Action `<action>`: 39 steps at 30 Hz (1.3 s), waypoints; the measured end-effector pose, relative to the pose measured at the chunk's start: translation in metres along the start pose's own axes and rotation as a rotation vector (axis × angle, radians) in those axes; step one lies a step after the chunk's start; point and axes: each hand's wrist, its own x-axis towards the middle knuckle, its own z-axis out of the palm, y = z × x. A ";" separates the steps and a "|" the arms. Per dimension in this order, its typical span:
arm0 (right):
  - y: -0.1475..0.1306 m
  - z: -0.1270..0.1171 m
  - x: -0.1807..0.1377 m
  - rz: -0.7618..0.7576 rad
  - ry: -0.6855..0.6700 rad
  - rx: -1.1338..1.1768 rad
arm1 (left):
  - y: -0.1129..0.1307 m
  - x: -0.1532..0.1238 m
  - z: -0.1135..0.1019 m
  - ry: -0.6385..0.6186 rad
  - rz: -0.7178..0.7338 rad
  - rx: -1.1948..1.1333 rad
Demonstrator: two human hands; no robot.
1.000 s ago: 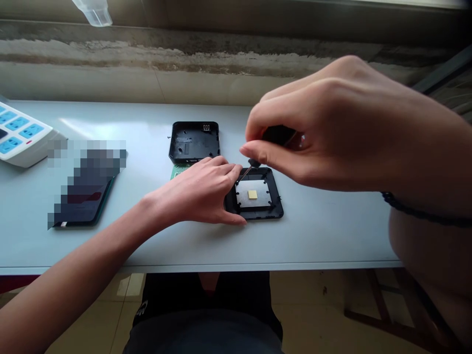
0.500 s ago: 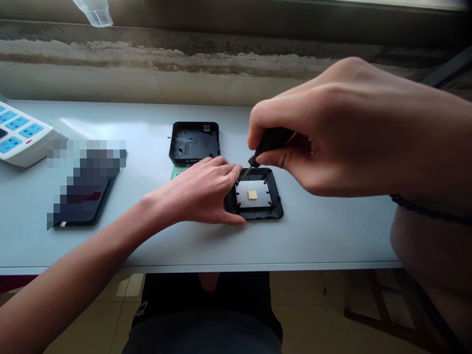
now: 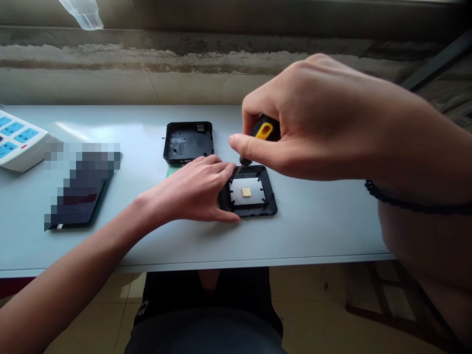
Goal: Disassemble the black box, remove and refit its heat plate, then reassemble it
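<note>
My right hand [image 3: 295, 118] is closed around the black and yellow handle of a screwdriver [image 3: 262, 131]. The shaft slants down to the upper left corner of a black plastic cover [image 3: 271, 199]; my fingers partly hide where the tip meets it. A silvery metal plate [image 3: 238, 199] with a small cream square pad [image 3: 246, 192] lies inside this cover. My left hand [image 3: 201, 189] grips the cover's left side, thumb along the near edge and fingers at the far corner. Beyond my left fingers stands an open black plastic housing [image 3: 190, 141]. A green circuit board [image 3: 171, 170] shows partly from under that hand.
A phone [image 3: 83, 191], partly pixelated, lies on the white table [image 3: 313, 231] at left. Behind it is a white power strip [image 3: 27, 147] with blue sockets. A wall runs along the table's back. A translucent plastic piece [image 3: 88, 17] hangs at upper left.
My right hand has rotated with the screwdriver, bringing the handle's yellow part into sight, and its thumb reaches further left. My left hand stays on the cover. The whole view has shifted slightly.
</note>
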 end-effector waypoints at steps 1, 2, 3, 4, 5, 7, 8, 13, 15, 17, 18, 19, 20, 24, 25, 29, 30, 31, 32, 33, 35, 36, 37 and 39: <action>0.000 -0.001 0.000 0.002 -0.012 0.008 | 0.000 0.000 0.000 0.002 0.002 -0.002; 0.000 -0.002 0.000 0.005 -0.030 0.010 | 0.000 0.000 0.000 0.004 0.003 -0.004; 0.000 -0.003 0.000 0.015 -0.045 0.001 | 0.000 0.000 -0.001 0.004 0.002 -0.004; -0.001 -0.004 0.000 0.026 -0.055 -0.018 | 0.000 0.000 -0.001 0.001 0.001 -0.004; -0.001 -0.004 0.001 0.038 -0.051 -0.046 | 0.000 0.000 -0.001 -0.002 0.000 0.000; -0.001 -0.004 0.004 0.066 -0.044 -0.118 | 0.000 0.000 -0.001 -0.002 0.002 0.007; -0.002 -0.004 0.006 0.085 -0.042 -0.156 | 0.000 0.000 -0.001 0.003 0.005 0.008; -0.003 -0.001 0.009 0.133 -0.029 -0.200 | 0.001 0.000 -0.001 0.002 -0.001 0.012; -0.003 0.000 0.007 0.108 -0.007 -0.110 | 0.001 0.001 -0.002 -0.011 -0.006 0.013; -0.002 0.000 0.004 0.067 -0.001 -0.025 | 0.001 0.001 -0.002 -0.016 -0.006 0.010; -0.001 0.000 0.003 0.039 -0.010 0.008 | 0.001 0.001 -0.002 -0.014 -0.005 0.006; 0.000 -0.001 0.003 0.006 -0.029 0.035 | 0.001 0.001 -0.002 -0.011 -0.003 0.003; 0.001 -0.002 0.003 -0.028 -0.050 0.059 | 0.001 0.001 -0.002 -0.008 0.000 0.000; 0.002 -0.003 0.004 -0.100 -0.100 0.110 | 0.001 0.000 -0.002 -0.003 0.000 0.007; 0.001 -0.003 0.004 -0.100 -0.093 0.116 | 0.002 0.000 -0.002 -0.001 0.000 0.012; -0.003 0.000 0.004 -0.066 -0.050 0.127 | 0.002 0.000 -0.002 0.004 0.000 0.005; -0.005 0.001 0.004 -0.057 -0.039 0.130 | 0.002 0.000 -0.002 -0.002 -0.002 -0.005; -0.006 0.002 0.003 -0.042 -0.027 0.133 | 0.002 0.000 -0.002 -0.009 -0.008 -0.015; -0.007 0.003 0.002 -0.022 -0.012 0.135 | 0.002 0.000 -0.002 -0.013 -0.013 -0.023; -0.008 0.004 0.001 0.004 0.001 0.138 | 0.002 0.000 -0.002 -0.011 -0.016 -0.030; -0.010 0.006 0.000 0.066 0.015 0.142 | 0.002 0.001 -0.001 0.004 -0.016 -0.038; -0.011 0.006 -0.001 0.091 0.021 0.145 | 0.002 0.000 -0.001 0.013 -0.014 -0.040; -0.012 0.007 -0.002 0.110 0.021 0.145 | 0.002 0.000 -0.001 0.019 -0.012 -0.043; -0.014 0.008 -0.003 0.129 0.037 0.140 | 0.001 0.000 0.000 0.022 -0.006 -0.049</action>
